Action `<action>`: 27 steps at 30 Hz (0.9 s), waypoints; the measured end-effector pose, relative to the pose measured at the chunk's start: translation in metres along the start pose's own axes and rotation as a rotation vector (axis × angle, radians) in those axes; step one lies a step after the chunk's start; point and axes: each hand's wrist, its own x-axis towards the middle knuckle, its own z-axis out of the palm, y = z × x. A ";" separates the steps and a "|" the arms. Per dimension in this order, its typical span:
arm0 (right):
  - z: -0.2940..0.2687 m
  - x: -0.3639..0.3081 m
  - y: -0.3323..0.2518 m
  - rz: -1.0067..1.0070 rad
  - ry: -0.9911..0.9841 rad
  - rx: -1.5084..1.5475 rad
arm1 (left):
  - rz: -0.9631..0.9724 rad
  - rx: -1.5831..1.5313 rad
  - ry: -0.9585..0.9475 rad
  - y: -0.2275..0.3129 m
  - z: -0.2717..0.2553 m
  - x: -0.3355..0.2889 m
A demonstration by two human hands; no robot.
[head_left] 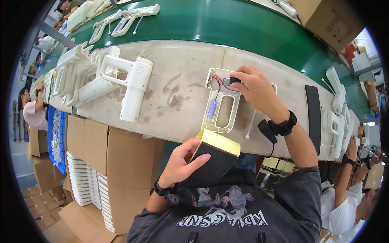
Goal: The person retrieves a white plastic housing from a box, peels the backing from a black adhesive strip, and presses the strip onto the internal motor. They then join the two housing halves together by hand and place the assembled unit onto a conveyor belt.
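Observation:
A white plastic gun-shaped housing half lies on the table in front of me, its inner side up. Red and dark wires and a purple battery cell sit inside it. My right hand is over its upper end, fingers pinching a small black piece at a metal part, probably a motor. In my left hand is a black sheet with yellow backing, held near the table's front edge. A thin white rod lies beside the housing.
Several white housings are grouped on the left, more on the right beside a black strip. Beyond runs a green conveyor belt carrying assembled halves. Cardboard boxes stand lower left. Another person's hand is at the right.

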 end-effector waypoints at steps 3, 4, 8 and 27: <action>-0.014 0.001 -0.001 0.104 0.030 0.188 | 0.024 -0.016 0.013 0.004 0.003 0.001; -0.019 0.003 0.001 0.108 0.030 0.187 | 0.006 -0.006 0.033 0.009 0.002 0.000; -0.040 -0.005 0.019 0.303 0.162 0.388 | 0.100 0.080 0.153 0.026 -0.009 0.008; -0.017 -0.020 0.019 0.085 0.200 0.255 | 0.020 1.212 0.694 0.017 -0.065 0.108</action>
